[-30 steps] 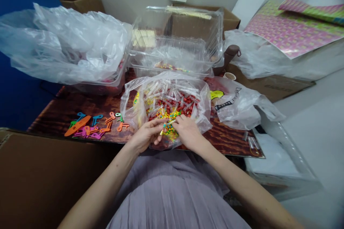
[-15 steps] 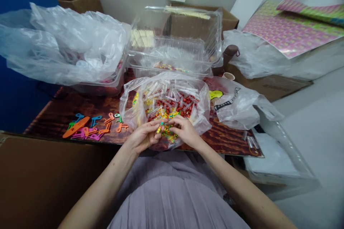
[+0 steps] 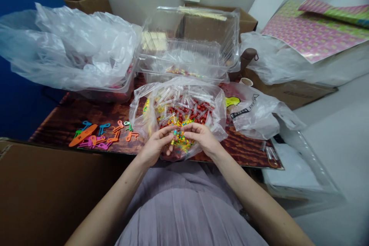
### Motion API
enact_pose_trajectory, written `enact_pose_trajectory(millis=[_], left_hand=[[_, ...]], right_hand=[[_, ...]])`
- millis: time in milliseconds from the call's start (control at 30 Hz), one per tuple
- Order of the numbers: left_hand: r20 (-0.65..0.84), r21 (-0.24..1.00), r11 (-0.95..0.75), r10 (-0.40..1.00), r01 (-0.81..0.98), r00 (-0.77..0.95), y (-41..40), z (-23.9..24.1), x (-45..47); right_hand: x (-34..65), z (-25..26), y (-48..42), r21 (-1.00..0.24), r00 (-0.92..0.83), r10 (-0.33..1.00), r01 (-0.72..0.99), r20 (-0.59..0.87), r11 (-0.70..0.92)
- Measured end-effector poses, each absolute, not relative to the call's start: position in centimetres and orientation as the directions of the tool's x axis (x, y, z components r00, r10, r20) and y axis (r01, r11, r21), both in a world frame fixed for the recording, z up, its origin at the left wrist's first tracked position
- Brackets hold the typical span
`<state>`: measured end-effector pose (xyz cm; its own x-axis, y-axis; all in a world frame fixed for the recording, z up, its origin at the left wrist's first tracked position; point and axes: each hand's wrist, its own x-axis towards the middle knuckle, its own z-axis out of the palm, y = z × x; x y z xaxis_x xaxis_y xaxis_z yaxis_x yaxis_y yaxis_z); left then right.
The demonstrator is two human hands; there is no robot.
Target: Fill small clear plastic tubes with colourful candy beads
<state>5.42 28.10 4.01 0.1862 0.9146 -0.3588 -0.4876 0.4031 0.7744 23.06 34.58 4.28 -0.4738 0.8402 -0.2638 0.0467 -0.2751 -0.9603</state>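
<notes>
Pellets (image 3: 184,144), mostly yellow, lie in the open plastic bag (image 3: 220,132), right below the fingers. And there's the change: the clear tube that bridged the hands a second ago no longer shows between them! The left hand (image 3: 155,148) pinches a small blue-and-yellow piece (image 3: 174,133); the right hand (image 3: 203,138) hangs just beside it, thumb near forefinger, and whether it grips anything I can't tell. So the handling seems centred on the left's piece, over the bag.
</notes>
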Motion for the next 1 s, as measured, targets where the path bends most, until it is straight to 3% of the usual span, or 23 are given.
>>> enact_pose_trajectory(millis=[133, 200, 267, 400, 567, 667, 767, 1000], left_hand=[[-0.375, 0.822, 0.404, 0.914, -0.401, 0.152, 28.1, 3.8, 5.7], [-0.382, 0.840, 0.395, 0.917, -0.373, 0.112, 28.1, 3.6, 5.7], [-0.377, 0.861, 0.375, 0.924, -0.345, 0.065, 28.1, 3.5, 5.6], [-0.343, 0.887, 0.329, 0.939, -0.325, 0.015, 28.0, 3.7, 5.3], [-0.336, 0.884, 0.313, 0.942, -0.346, -0.006, 28.0, 4.0, 5.1], [-0.330, 0.877, 0.306, 0.944, -0.370, -0.002, 28.0, 4.0, 5.1], [-0.334, 0.873, 0.308, 0.943, -0.377, -0.003, 27.9, 3.9, 5.1], [-0.351, 0.862, 0.321, 0.936, -0.392, -0.007, 27.7, 3.9, 5.0]], right_hand=[[23.2, 4.3, 34.7, -0.949, -0.477, 0.827, 0.052, -0.296, -0.310], [23.3, 4.2, 34.8, -0.972, -0.474, 0.849, 0.124, -0.234, -0.199], [23.5, 4.3, 34.9, -0.954, -0.483, 0.867, 0.299, -0.123, 0.031], [23.6, 4.8, 34.6, -0.600, -0.603, 0.798, 0.637, 0.003, 0.483], [23.0, 4.7, 33.9, -0.258, -0.667, 0.743, 0.728, -0.050, 0.636], [22.5, 3.8, 33.6, -0.138, -0.704, 0.707, 0.708, -0.063, 0.693], [22.2, 3.0, 33.4, -0.131, -0.724, 0.689, 0.686, -0.030, 0.716], [22.2, 2.5, 33.5, -0.247, -0.702, 0.712, 0.687, 0.018, 0.684]])
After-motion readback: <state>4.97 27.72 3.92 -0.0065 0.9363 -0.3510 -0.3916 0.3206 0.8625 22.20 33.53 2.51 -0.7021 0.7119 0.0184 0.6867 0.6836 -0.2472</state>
